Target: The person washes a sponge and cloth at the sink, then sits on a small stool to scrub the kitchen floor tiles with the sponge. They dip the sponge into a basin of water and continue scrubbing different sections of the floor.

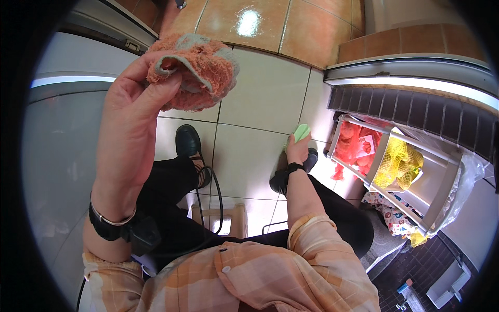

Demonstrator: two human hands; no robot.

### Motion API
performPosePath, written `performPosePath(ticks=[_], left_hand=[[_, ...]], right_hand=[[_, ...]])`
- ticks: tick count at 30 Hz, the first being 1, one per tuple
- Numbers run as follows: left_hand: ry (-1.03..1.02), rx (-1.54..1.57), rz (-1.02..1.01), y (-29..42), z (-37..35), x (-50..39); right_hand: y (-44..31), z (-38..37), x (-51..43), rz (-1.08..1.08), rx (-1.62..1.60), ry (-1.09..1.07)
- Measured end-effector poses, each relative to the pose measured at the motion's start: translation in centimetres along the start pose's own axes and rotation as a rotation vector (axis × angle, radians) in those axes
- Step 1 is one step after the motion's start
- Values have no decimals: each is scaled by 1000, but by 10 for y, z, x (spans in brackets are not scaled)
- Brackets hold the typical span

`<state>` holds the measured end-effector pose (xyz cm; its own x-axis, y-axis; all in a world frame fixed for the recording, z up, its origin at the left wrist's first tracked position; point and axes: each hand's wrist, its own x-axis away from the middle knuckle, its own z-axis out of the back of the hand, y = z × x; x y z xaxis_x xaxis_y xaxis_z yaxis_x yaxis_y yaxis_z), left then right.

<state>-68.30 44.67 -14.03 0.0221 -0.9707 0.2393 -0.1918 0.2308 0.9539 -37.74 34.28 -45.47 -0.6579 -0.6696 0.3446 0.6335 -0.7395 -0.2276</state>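
My left hand (134, 105) is raised high and pinches a fuzzy orange-and-grey cloth (210, 78) between thumb and fingers. The cloth is bunched, with a grey hem folded open towards me. Down by my right shoe, my right hand (298, 149) grips a light green object (301, 133). Its rounded, grooved top shows above the fingers; the lower part is hidden, so its kind is unclear. Dark shoes are on both feet, the left shoe (188, 140) standing on pale floor tiles (249, 156).
A beige plastic stool (237, 218) is beneath me. On the right, a white rack (442, 191) holds a red net bag (353, 142) and yellow net bags (397, 163). A black cable (220, 195) loops by my left leg. A white glossy panel (66, 156) borders the left.
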Motion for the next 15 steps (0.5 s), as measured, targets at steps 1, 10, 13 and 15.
performPosePath(ticks=[1, 10, 13, 15], left_hand=[[12, -4, -3, 0, -1, 0], [-11, -34, 36, -2, -2, -1], [-10, -11, 42, 1, 2, 1], [-14, -12, 4, 2, 2, 1]], right_hand=[[-1, 1, -1, -8, -21, -59], [-5, -40, 80, 21, -66, -162], [0, -12, 9, -74, -53, -32], [-5, -4, -15, -22, -55, 10]])
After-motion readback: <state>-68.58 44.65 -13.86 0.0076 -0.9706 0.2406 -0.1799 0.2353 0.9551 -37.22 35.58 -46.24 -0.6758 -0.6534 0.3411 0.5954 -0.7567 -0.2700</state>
